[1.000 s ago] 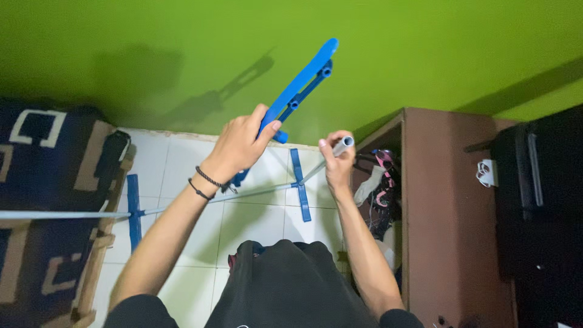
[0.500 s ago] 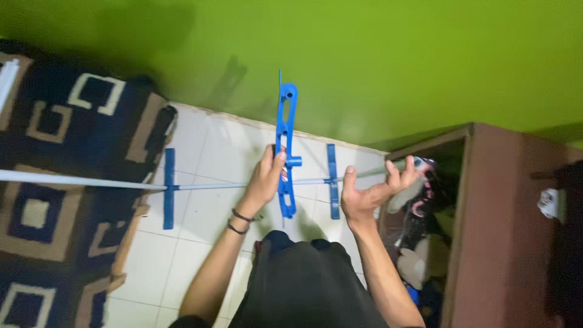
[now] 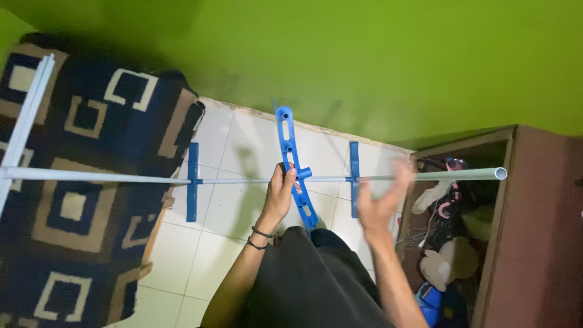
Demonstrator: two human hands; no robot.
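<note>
A long white pipe (image 3: 109, 177) runs across the view at waist height, its open end at the right. Three blue plastic crossbars sit on it. My left hand (image 3: 280, 193) grips the middle blue crossbar (image 3: 289, 146), which has holes along its length and stands nearly upright on the pipe. My right hand (image 3: 381, 203) is blurred, fingers spread, holding nothing, just below the pipe beside the right blue crossbar (image 3: 354, 177). The left blue crossbar (image 3: 192, 181) hangs further along the pipe.
A dark blue and tan patterned blanket (image 3: 79, 200) lies at left on the white tiled floor (image 3: 234, 206). A green wall (image 3: 364, 61) is ahead. A brown wooden cabinet (image 3: 528, 231) at right holds soft toys and clutter.
The view has swung left and down. My right hand has let go of the pipe's end region and opened, moving in a blur. My left hand still holds the middle crossbar, now upright on the pipe.
</note>
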